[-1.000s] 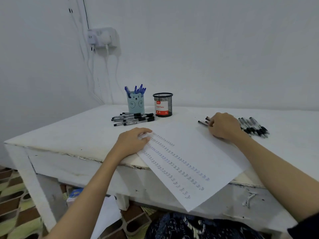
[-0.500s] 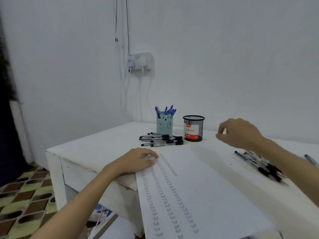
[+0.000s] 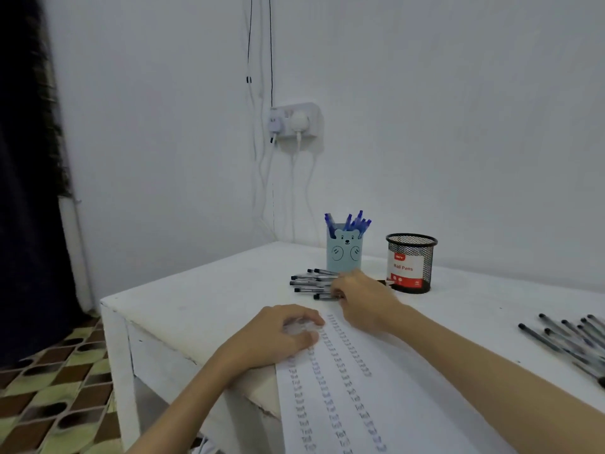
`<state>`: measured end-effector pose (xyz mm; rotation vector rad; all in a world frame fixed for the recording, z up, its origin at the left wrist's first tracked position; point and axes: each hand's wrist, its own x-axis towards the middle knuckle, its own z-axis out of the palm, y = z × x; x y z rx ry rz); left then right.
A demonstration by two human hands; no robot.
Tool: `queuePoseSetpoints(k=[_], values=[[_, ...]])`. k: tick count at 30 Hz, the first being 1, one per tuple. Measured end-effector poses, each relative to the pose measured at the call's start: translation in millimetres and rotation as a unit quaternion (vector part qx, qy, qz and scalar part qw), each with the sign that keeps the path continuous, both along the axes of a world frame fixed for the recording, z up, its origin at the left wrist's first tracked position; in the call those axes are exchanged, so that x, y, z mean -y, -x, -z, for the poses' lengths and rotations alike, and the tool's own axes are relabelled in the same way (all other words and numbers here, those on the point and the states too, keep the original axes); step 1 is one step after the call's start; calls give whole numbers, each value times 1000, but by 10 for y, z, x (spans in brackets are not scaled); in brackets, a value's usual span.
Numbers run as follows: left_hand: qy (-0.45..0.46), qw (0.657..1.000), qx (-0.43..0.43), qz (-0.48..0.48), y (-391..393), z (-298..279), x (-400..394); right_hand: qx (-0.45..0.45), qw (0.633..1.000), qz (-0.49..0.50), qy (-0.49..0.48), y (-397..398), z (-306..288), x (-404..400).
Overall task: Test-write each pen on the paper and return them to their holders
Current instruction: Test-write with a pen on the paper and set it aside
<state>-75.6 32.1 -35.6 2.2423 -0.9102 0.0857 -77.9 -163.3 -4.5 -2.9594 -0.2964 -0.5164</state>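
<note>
The left hand [image 3: 288, 335] lies flat on the paper [image 3: 376, 398] while the right hand [image 3: 363, 298], its grip hidden from me, reaches among the black pens [image 3: 311, 283], seemingly choosing one to test.

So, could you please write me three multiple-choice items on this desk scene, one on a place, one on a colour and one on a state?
1. Where does the left hand rest?
A. on the upper left corner of the paper
B. inside the mesh holder
C. on the wall socket

2. What colour are the caps of the pens standing in the bear holder?
A. red
B. blue
C. green

3. In what state is the black mesh holder?
A. tipped on its side
B. upright with no pens showing above its rim
C. crammed with tall pens

Answers: 1 A, its fingers lie on the sheet at the table edge. 2 B, blue caps poke out of the top. 3 B, it stands upright beside the bear holder and nothing rises above its rim.
</note>
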Motion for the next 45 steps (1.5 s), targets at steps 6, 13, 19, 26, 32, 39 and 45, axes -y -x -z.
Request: queuePoseSetpoints(k=[6,13,19,26,32,39,45], values=[[5,1000,-7,-2,1,7,0,53,999,-9,0,-20,41,-17],[1,1000,-4,-1,20,0,0,22,1000,-5,-21,-37,47,11],[-7,1000,1,-3,42,-7,-3,-33,999,3,-14,1,-15,28],[-37,999,-6,21,104,-61,42,39,990,-1,-137,162,-207,176],[-92,994,16,48,237,-139,482,136,932,40,-334,457,-608,449],[-131,990,37,29,158,-249,860,63,797,80,-595,763,-515,790],[-76,996,-22,40,128,-188,794,-52,653,94,-750,890,-268,810]])
